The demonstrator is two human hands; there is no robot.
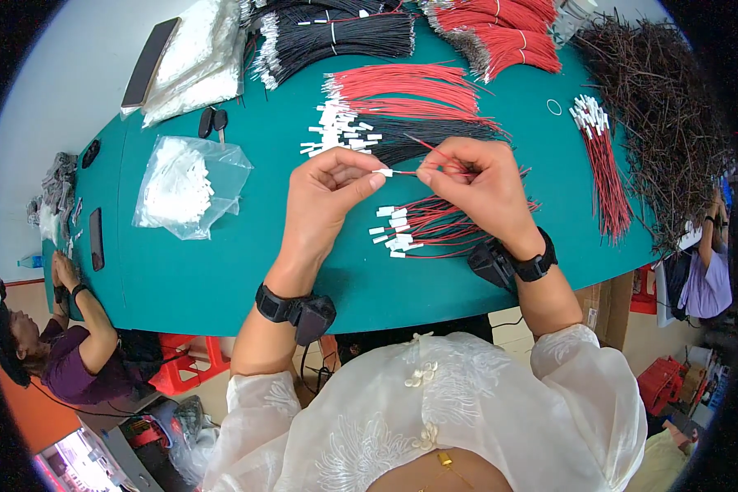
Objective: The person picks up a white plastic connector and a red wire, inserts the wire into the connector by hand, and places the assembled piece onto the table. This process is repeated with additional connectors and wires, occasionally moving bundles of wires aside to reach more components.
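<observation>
Bag (234, 166) holds, seemingly, white connectors (176, 190); left grip (324, 193) pinches a white plug (384, 172), right grip (485, 182) red wire (406, 173).

I count two hands, my left hand (324, 193) and right hand (480, 184); two black wrist straps (277, 304); one white connector (384, 172) I hold; one black key (220, 120); one black fob (206, 123); wires (406, 82) too many to count.

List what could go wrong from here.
1. The small white plastic connector could slip; the left fingers pinch it at their tips.
2. If dropped, the thin red wire in the right hand might mix with the loose white-tipped red-and-black wires nearby.
3. The boxy black wrist device could snag those wires; it appears close to them.
</observation>
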